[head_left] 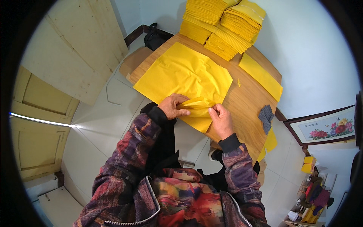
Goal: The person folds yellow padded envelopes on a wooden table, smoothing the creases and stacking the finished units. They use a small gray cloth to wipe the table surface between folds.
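Note:
A large sheet of yellow paper [181, 70], creased across its middle, lies on the wooden table with its near end hanging over the edge. At that near end the paper is gathered into a raised fold. My left hand [174, 107] grips the fold from the left, its thumb on top and the fingers partly hidden behind the paper. On the other side, my right hand [221, 119] pinches the fold's right end between thumb and fingers.
Tall stacks of folded yellow paper [221, 24] stand at the table's far end. A folded yellow strip [261, 76] lies along the right side, near a grey cloth [266, 118] at the table edge [245, 128]. A framed flower picture [325, 126] leans at the right wall.

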`<action>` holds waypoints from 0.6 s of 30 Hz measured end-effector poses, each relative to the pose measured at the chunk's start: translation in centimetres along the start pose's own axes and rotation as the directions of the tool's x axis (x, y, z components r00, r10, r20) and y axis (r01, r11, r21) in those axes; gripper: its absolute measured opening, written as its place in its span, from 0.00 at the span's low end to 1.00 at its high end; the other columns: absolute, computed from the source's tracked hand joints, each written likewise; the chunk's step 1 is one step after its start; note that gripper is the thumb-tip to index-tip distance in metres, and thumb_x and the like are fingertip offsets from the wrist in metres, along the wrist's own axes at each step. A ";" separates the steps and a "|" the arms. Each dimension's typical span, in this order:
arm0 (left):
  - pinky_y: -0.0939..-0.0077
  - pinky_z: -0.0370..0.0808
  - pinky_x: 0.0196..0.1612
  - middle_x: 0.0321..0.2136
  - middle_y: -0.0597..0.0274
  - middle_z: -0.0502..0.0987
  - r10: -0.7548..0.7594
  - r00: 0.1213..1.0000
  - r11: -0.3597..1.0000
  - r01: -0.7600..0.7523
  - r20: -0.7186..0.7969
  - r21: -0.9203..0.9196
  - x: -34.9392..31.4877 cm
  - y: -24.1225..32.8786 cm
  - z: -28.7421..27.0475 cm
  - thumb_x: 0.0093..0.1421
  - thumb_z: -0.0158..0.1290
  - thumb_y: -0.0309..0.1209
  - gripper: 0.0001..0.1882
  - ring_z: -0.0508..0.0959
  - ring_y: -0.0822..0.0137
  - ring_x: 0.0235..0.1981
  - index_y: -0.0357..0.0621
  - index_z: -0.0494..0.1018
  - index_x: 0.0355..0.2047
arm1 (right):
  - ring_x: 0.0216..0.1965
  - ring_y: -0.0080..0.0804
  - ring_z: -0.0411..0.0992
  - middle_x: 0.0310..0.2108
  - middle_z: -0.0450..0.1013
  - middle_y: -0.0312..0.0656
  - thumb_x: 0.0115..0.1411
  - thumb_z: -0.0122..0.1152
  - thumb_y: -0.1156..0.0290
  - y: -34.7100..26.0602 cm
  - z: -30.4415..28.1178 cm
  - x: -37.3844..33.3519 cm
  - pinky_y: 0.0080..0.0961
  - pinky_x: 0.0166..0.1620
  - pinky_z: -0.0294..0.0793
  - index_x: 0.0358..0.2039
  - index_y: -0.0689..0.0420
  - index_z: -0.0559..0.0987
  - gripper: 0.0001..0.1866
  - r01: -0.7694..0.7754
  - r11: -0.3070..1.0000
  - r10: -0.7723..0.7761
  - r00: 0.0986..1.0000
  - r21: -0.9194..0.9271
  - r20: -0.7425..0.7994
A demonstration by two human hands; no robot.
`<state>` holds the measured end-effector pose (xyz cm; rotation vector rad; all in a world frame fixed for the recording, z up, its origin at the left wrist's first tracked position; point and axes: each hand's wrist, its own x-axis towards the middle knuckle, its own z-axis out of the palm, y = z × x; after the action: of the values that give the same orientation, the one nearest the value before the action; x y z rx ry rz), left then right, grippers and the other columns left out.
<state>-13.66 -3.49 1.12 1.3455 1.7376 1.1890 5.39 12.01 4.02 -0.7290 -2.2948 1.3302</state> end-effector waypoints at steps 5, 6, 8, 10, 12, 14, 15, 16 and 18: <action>0.66 0.66 0.58 0.50 0.50 0.73 0.028 0.998 0.998 -0.025 0.051 -0.055 0.1 -0.3 -0.2 0.51 0.65 0.41 0.28 0.69 0.53 0.53 0.35 0.74 0.46 | 0.25 0.29 0.69 0.22 0.72 0.46 0.61 0.57 0.71 0.0 0.1 0.1 0.26 0.31 0.69 0.30 0.65 0.73 0.10 0.005 0.999 -0.005 1.000 0.040 0.006; 0.66 0.65 0.58 0.50 0.50 0.73 0.044 0.998 0.999 -0.043 0.049 -0.026 0.1 -0.4 -0.2 0.49 0.65 0.39 0.28 0.69 0.52 0.53 0.35 0.74 0.47 | 0.24 0.29 0.69 0.22 0.71 0.45 0.61 0.56 0.70 -0.1 0.1 0.2 0.26 0.31 0.69 0.30 0.65 0.73 0.10 0.023 0.999 -0.023 1.000 0.030 0.003; 0.66 0.65 0.59 0.51 0.50 0.72 0.091 0.995 0.995 -0.093 0.046 0.037 0.0 -0.6 0.0 0.47 0.67 0.36 0.29 0.69 0.51 0.54 0.36 0.73 0.48 | 0.24 0.29 0.68 0.22 0.71 0.45 0.62 0.56 0.69 -0.1 0.0 0.3 0.26 0.30 0.68 0.30 0.65 0.73 0.11 0.013 1.000 -0.013 1.000 0.011 0.012; 0.65 0.64 0.59 0.52 0.50 0.71 0.123 0.992 0.986 -0.126 0.033 0.111 -0.2 -0.6 0.2 0.45 0.67 0.34 0.31 0.68 0.51 0.54 0.36 0.72 0.49 | 0.23 0.29 0.66 0.20 0.69 0.45 0.63 0.55 0.68 -0.3 0.1 0.4 0.27 0.29 0.67 0.30 0.65 0.72 0.11 0.006 1.000 -0.006 1.000 0.018 0.008; 0.65 0.64 0.59 0.52 0.50 0.71 0.150 0.988 0.975 -0.152 0.023 0.165 -0.4 -0.5 0.4 0.43 0.67 0.32 0.33 0.68 0.50 0.54 0.37 0.71 0.50 | 0.22 0.30 0.64 0.19 0.67 0.45 0.63 0.54 0.68 -0.4 0.2 0.6 0.28 0.28 0.65 0.29 0.65 0.72 0.12 0.005 1.000 -0.005 1.000 0.017 0.002; 0.65 0.64 0.59 0.52 0.50 0.70 0.172 0.985 0.965 -0.171 0.013 0.200 -0.6 -0.3 0.5 0.42 0.67 0.30 0.34 0.68 0.49 0.54 0.37 0.70 0.51 | 0.21 0.31 0.62 0.18 0.65 0.46 0.64 0.54 0.67 -0.4 0.2 0.8 0.29 0.27 0.64 0.28 0.64 0.71 0.12 0.015 1.000 -0.015 1.000 0.003 -0.004; 0.65 0.64 0.59 0.52 0.50 0.70 0.163 0.986 0.960 -0.163 0.020 0.227 -0.6 -0.2 0.5 0.42 0.66 0.30 0.33 0.68 0.49 0.54 0.37 0.70 0.51 | 0.21 0.31 0.61 0.18 0.64 0.46 0.64 0.53 0.67 -0.4 0.2 1.0 0.29 0.27 0.64 0.27 0.64 0.70 0.13 0.027 1.000 -0.027 1.000 -0.008 -0.003; 0.65 0.65 0.59 0.52 0.50 0.70 0.172 0.985 0.952 -0.172 0.022 0.253 -0.6 -0.2 0.5 0.42 0.66 0.29 0.33 0.68 0.49 0.54 0.36 0.70 0.51 | 0.20 0.32 0.61 0.18 0.64 0.46 0.64 0.53 0.67 -0.4 0.1 1.1 0.29 0.27 0.64 0.27 0.64 0.69 0.13 0.037 0.999 -0.037 0.999 -0.019 -0.002; 0.65 0.65 0.59 0.51 0.50 0.70 0.181 0.983 0.940 -0.177 0.015 0.292 -0.6 -0.1 0.6 0.43 0.65 0.28 0.32 0.68 0.49 0.54 0.36 0.70 0.50 | 0.20 0.33 0.61 0.18 0.63 0.47 0.64 0.53 0.67 -0.4 0.0 1.3 0.30 0.26 0.63 0.26 0.63 0.68 0.14 0.045 0.998 -0.045 0.999 -0.040 0.005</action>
<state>-13.00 -3.88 0.74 1.7053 1.8879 1.0649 4.29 12.64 4.42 -0.6841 -2.3327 1.2704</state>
